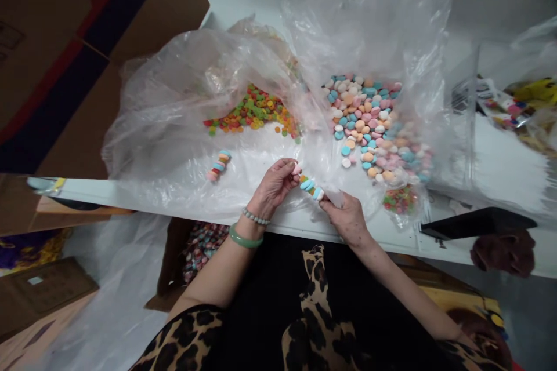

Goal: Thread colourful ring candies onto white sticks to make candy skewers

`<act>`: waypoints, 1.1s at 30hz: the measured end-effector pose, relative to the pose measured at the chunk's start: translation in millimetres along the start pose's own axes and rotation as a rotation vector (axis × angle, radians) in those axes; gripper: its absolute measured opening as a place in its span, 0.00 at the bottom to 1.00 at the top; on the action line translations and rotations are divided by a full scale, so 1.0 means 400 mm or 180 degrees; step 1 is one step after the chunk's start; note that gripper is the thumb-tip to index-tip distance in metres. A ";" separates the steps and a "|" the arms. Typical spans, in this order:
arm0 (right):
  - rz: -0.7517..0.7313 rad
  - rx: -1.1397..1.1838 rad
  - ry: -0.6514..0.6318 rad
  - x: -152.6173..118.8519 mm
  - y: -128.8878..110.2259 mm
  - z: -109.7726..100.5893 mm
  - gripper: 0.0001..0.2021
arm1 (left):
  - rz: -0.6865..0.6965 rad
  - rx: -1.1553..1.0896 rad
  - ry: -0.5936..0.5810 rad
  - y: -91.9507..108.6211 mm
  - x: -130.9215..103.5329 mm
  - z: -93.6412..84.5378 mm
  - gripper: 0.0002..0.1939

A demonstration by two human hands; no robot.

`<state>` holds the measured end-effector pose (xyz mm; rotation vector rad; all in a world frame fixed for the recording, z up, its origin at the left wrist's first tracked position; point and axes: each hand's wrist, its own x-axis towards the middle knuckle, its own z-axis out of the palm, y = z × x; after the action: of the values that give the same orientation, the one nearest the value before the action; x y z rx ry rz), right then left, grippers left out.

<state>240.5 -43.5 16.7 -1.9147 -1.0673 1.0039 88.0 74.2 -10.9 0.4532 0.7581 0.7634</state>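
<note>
Between my hands runs a short row of candies [308,185] in light blue, orange-yellow and white. My left hand [278,182] pinches a pink candy at the row's upper left end. The white lower right end is held in the closed fingers of my right hand [346,217]. A finished-looking row of stacked candies [219,165] lies on the plastic to the left. Small red, green and orange rings [256,110] are heaped behind my left hand. Pastel round candies [363,122] spread over clear plastic behind my right hand.
A large cardboard box [130,23] stands at the back left. A small bag of rings [400,200], a dark flat object [478,222] and a brown cloth-like item [502,252] lie at the right. Below the table, a box holds many wrapped pieces [202,246].
</note>
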 end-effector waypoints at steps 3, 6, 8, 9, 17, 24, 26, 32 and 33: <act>-0.0090 -0.0144 0.0039 0.005 0.006 0.005 0.05 | 0.0132 0.0124 0.0076 -0.009 -0.003 0.000 0.17; -0.0184 -0.0314 0.0100 0.012 0.008 0.007 0.06 | 0.0447 0.0490 0.0279 -0.026 -0.009 0.004 0.16; -0.0185 -0.0378 0.0098 0.015 0.006 0.009 0.06 | 0.0659 0.0840 0.0424 -0.042 -0.013 0.007 0.16; -0.0175 -0.0397 0.0091 0.017 0.004 0.011 0.06 | 0.0735 0.1026 0.0487 -0.051 -0.015 0.008 0.17; -0.0120 -0.0548 0.0142 0.019 -0.018 0.031 0.07 | 0.1291 0.2335 0.1160 -0.098 -0.035 0.034 0.14; -0.0210 -0.0682 0.0198 0.053 -0.037 0.048 0.08 | 0.1165 0.2697 0.1018 -0.101 -0.022 0.028 0.13; -0.0221 -0.0596 0.0218 0.067 -0.037 0.059 0.08 | 0.1094 0.2507 0.1058 -0.100 -0.013 0.020 0.14; 0.0475 0.0144 -0.0233 0.069 -0.024 0.060 0.07 | 0.0819 0.1372 0.0852 -0.068 0.008 -0.006 0.18; 0.0571 0.0266 -0.0310 0.065 -0.025 0.058 0.07 | 0.0789 0.1183 0.0833 -0.061 0.008 -0.009 0.18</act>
<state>226.1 -11.7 7.5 -1.9358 -0.9038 1.2333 97.7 61.2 -29.7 0.8035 1.1102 0.9273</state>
